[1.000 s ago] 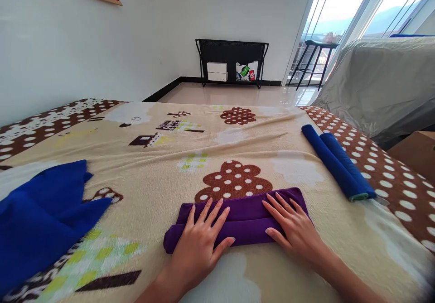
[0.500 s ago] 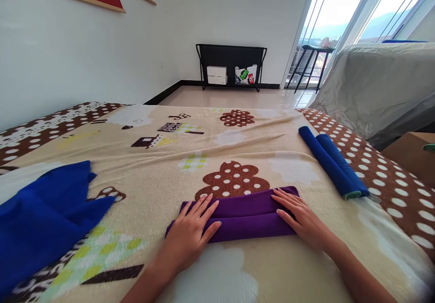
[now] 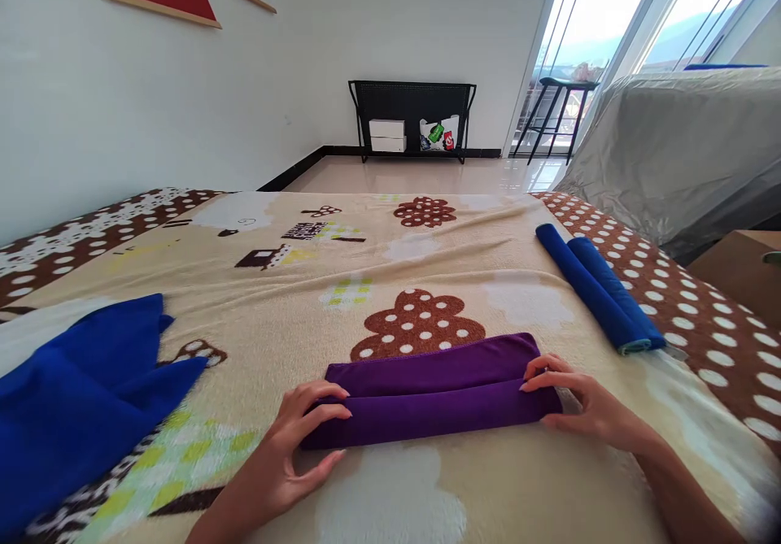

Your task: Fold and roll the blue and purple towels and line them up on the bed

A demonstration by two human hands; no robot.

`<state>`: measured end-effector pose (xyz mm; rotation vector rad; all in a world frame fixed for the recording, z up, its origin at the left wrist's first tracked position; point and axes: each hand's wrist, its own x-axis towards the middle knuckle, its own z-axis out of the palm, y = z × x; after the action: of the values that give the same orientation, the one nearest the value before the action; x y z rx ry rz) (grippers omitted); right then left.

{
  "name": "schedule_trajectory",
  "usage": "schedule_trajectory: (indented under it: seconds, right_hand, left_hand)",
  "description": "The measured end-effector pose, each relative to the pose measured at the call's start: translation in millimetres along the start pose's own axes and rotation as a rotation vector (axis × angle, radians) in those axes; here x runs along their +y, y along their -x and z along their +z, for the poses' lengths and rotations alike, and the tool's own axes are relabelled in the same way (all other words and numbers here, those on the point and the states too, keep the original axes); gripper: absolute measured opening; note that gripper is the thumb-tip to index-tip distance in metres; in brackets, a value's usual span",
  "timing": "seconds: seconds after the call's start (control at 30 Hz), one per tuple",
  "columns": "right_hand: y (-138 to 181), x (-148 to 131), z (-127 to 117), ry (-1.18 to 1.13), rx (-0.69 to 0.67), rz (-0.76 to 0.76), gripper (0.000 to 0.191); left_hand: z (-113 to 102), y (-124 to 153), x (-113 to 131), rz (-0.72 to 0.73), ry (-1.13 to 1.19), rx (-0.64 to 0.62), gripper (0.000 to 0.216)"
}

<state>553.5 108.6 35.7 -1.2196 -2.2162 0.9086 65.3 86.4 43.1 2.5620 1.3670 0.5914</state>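
Observation:
A purple cloth point(image 3: 427, 393) lies in a long, narrow, folded strip on the patterned blanket, with a crease running along its length. My left hand point(image 3: 298, 438) is at its left end, fingertips on the upper side and thumb apart from them, near the front edge. At the right end, my right hand point(image 3: 582, 402) has its fingers over the strip and its thumb by the near edge, pinching the corner. To the left is a loose, crumpled blue cloth point(image 3: 91, 389). Two rolled blue cloths point(image 3: 595, 288) lie side by side at the right.
The cream blanket point(image 3: 268, 316) covers a wide surface with brown polka-dot borders. Beyond it, a black rack point(image 3: 412, 117) stands against the wall. On the right are a plastic-covered piece of furniture point(image 3: 701, 137), a stool point(image 3: 565, 93) and a cardboard box point(image 3: 738, 276).
Both hands have shifted outward from lying flat on the purple cloth to its two ends, with fingers now curled. The cloth's near fold has widened slightly toward me.

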Motion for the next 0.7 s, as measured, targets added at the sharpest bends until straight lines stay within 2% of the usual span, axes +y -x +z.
schedule_trajectory:
  seconds: [0.07,0.13,0.27,0.4,0.7]
  right_hand:
    - [-1.1,-0.4,-1.1,0.031,-0.040,0.020,0.032]
    - [-1.5,-1.2,-1.7,0.051,-0.060,0.029,0.032]
    - [0.6,-3.2,-2.2,0.083,-0.094,0.029,0.040]
    - [2.8,-3.0,-1.0,0.103,-0.083,0.042,0.037]
    - [2.0,-4.4,-1.0,0.011,-0.115,0.116,0.041]
  left_hand:
    - [2.3,-2.0,0.3,-0.001,-0.016,-0.117,0.037]
    - [2.3,-2.5,-4.2,-0.004,-0.013,-0.162,0.043]
    - [-1.2,-0.7,-11.8,0.014,-0.032,-0.165,0.052]
    - [-1.5,-0.1,-10.9,0.002,-0.045,-0.145,0.053]
    - [7.1,4.8,-19.0,-0.037,0.049,-0.201,0.058]
